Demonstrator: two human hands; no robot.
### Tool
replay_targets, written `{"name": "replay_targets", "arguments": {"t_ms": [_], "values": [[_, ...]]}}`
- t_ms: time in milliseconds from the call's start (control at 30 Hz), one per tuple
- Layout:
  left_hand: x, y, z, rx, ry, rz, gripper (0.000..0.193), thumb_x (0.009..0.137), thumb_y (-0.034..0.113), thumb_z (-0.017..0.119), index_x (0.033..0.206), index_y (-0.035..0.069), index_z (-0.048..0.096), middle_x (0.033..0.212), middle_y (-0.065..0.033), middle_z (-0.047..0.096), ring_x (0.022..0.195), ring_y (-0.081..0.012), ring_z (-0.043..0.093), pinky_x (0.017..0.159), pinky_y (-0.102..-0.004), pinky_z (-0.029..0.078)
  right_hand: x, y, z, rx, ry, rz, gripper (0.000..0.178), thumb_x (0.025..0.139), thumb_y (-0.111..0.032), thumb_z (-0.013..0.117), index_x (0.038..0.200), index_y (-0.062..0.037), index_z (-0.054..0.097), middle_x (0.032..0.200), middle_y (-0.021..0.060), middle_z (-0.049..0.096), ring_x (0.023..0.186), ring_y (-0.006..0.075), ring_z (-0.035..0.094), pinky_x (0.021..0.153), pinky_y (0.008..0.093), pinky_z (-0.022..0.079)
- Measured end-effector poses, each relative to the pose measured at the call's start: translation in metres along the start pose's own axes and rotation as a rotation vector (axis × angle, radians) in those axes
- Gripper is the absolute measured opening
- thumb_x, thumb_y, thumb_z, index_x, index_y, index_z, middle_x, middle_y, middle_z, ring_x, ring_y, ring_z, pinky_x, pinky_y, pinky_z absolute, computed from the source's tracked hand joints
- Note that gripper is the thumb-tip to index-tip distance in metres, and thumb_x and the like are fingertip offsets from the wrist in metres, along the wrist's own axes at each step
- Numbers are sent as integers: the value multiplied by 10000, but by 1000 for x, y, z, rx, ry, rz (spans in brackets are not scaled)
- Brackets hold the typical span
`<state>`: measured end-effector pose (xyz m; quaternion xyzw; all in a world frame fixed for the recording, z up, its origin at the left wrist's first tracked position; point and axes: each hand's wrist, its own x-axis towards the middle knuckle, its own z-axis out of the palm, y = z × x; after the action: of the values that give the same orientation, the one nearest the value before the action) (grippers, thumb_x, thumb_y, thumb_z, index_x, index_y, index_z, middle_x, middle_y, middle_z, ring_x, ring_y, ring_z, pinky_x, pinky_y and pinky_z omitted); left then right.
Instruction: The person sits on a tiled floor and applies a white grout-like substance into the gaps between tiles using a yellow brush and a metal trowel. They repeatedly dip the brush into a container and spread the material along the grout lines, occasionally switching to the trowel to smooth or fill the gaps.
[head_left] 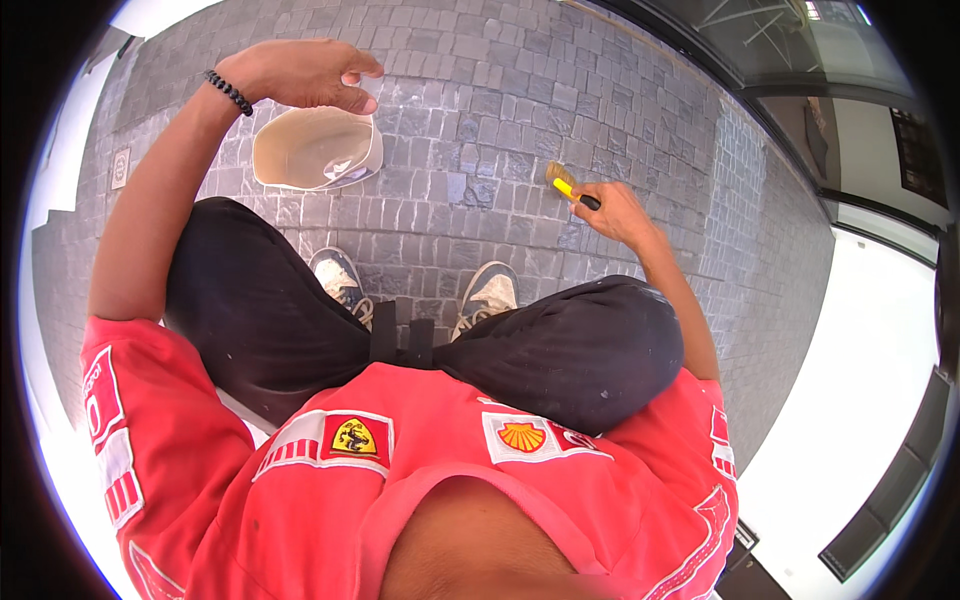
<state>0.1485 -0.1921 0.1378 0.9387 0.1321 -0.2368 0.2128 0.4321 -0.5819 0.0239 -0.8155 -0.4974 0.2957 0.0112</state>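
Right hand (612,212) grips a yellow-and-black paintbrush (564,188); left hand (305,74), thumb and fingers parted, is near the far rim of an off-white bucket (290,148).

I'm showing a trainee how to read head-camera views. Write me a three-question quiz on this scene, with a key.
1. Choose one: which hand holds the brush, left or right?
2. True or false: the bucket stands to the right of the brush.
3. Short answer: what is worn at the wrist of the left hand?

Key:
1. The right hand.
2. False: the bucket stands to the left of the brush.
3. A dark beaded bracelet.
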Motion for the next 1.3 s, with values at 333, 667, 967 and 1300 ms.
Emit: {"name": "replay_targets", "arguments": {"t_ms": [333, 667, 967, 1300], "values": [[22, 6, 11, 68, -63, -2, 713, 936, 574, 660, 1449, 88, 568, 1298, -197, 665, 1207, -382, 638, 1030, -471, 501, 86, -62, -9, 142, 321, -155, 452, 918, -389, 717, 1256, -91, 726, 1034, 183, 753, 882, 372, 704, 814, 445, 538], [13, -13, 13, 62, -86, -3, 753, 934, 612, 643, 1454, 74, 557, 1333, -213, 639, 1200, -381, 648, 1015, -470, 512, 11, -79, 35, 106, -241, -309, 377, 927, -292, 697, 1222, -58, 728, 993, 131, 754, 762, 279, 680, 754, 381, 546], [20, -11, 17, 63, -88, 29, 795, 922, 643, 639, 1457, 61, 553, 1357, -238, 630, 1211, -396, 645, 1010, -469, 519, 33, -33, 11, 771, 388, 251, 290, 897, -218, 680, 1076, -7, 765, 761, 23, 685, 650, 96, 619, 571, 254, 491], [22, 0, 22, 90, -120, -3, 735, 931, 592, 654, 1446, 76, 565, 1368, -197, 639, 1253, -371, 623, 1042, -465, 492, 31, -30, 30, 627, 379, 179, 340, 894, -301, 672, 1068, -31, 786, 748, 66, 710, 673, 123, 657, 634, 303, 516]]}}
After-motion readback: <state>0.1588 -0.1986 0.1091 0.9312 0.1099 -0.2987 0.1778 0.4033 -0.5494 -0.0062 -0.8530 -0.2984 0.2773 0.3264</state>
